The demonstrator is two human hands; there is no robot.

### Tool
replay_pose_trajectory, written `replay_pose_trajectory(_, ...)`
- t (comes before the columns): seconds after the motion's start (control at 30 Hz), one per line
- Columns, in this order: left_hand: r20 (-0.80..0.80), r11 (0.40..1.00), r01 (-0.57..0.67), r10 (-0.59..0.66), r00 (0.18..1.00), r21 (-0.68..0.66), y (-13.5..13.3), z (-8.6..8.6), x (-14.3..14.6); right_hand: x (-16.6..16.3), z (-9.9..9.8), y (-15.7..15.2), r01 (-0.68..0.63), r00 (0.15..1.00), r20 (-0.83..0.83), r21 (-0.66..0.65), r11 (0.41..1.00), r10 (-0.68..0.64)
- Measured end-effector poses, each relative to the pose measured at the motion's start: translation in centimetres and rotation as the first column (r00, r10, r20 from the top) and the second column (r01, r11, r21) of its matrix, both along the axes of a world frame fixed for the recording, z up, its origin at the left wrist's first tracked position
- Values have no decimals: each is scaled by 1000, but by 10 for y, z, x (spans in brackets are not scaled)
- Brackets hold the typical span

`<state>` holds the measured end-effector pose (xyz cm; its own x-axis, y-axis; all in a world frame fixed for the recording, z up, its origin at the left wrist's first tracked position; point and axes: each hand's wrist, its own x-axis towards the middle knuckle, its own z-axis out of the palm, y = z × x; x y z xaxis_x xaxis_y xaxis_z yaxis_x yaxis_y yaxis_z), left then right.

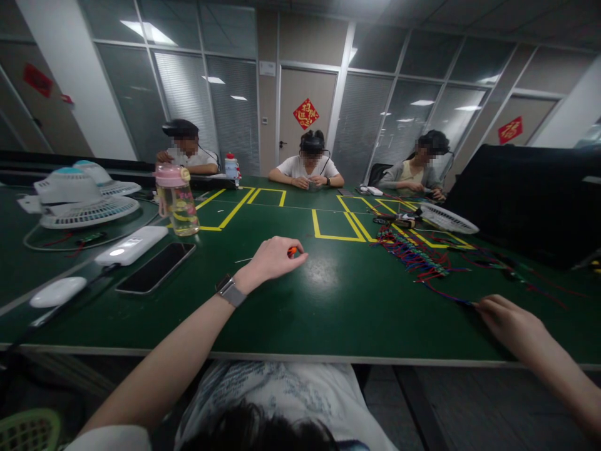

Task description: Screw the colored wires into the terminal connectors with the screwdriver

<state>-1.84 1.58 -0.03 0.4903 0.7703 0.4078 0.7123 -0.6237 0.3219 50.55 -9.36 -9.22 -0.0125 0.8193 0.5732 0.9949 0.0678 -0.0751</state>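
Observation:
My left hand (272,258), with a watch on the wrist, rests on the green table (328,300) and closes over a small tool with an orange handle (292,251); a thin metal tip pokes out on its left. My right hand (509,322) lies near the table's front edge at the right, fingers curled on the end of a blue wire (451,297). That wire leads from a bundle of red and blue wires (413,254) spread across the table.
At the left lie a black phone (156,267), a white power bank (131,245), a white oval device (57,291), a pink-lidded bottle (177,200) and white fans (84,197). Three people sit at the far side. A dark chair back (526,200) stands at the right.

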Motion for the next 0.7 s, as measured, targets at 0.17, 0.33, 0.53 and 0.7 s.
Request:
replay_pose_trajectory(0.17, -12, 1000, -6, 6, 1000, 6, -2, 1, 2, 3, -5, 5, 38, 999, 10, 7, 999, -38)
replay_pose_trajectory(0.33, -35, 1000, -16, 15, 999, -14, -4, 2, 3, 9, -10, 12, 21, 1000, 0, 2, 1000, -21)
replay_pose_trajectory(0.53, -22, 1000, 1, -1, 1000, -31, -3, 2, 3, 11, -15, 21, 68, 998, 21, -123, 990, -66)
replay_pose_trajectory(0.7, -20, 1000, 7, -8, 1000, -27, -3, 0, 3, 16, -18, 34, 97, 995, 16, -232, 968, -96)
